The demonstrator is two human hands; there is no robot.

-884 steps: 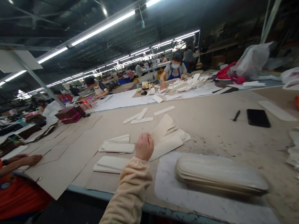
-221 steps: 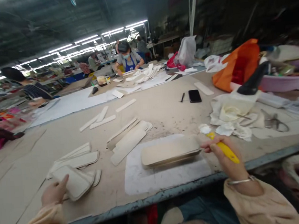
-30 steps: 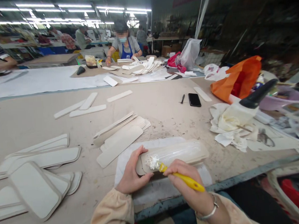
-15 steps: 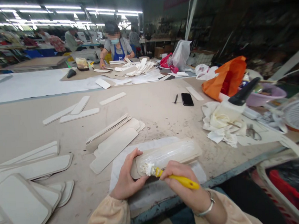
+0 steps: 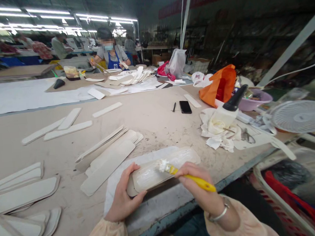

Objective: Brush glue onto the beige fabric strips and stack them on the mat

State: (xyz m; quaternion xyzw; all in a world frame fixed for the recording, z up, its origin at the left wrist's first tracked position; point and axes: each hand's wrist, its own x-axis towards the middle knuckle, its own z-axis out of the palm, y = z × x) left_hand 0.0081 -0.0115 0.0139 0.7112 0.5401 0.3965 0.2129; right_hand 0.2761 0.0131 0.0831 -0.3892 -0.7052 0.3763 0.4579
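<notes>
My right hand (image 5: pixel 196 178) is closed round the yellow handle of a brush (image 5: pixel 199 183), its bristles clotted with white paste. The bristles rest on a long off-white strip (image 5: pixel 148 173) with rounded ends, whose top shines wet. My left hand (image 5: pixel 126 193) grips the near left end of this strip, thumb on the front edge and fingers at the back. More strips seem to lie beneath it, though my hands partly hide them. White paper (image 5: pixel 160 205) is spread under the work. Just beyond my left hand lies a fanned pile of dry strips (image 5: pixel 112 161).
Rounded panels (image 5: pixel 24 194) are stacked at the left. Toward the back are loose strips (image 5: pixel 67 119) and a black phone (image 5: pixel 185 107). On the right stand a white glue container (image 5: pixel 226 114), scissors (image 5: pixel 246 136), an orange bag (image 5: pixel 220 85) and a white fan (image 5: pixel 301 115). A co-worker (image 5: pixel 111 56) sits opposite.
The brush has moved along the strip, away from my left hand toward its far right end. My left hand keeps its grip. The view has swung right, and the co-worker's hands have risen.
</notes>
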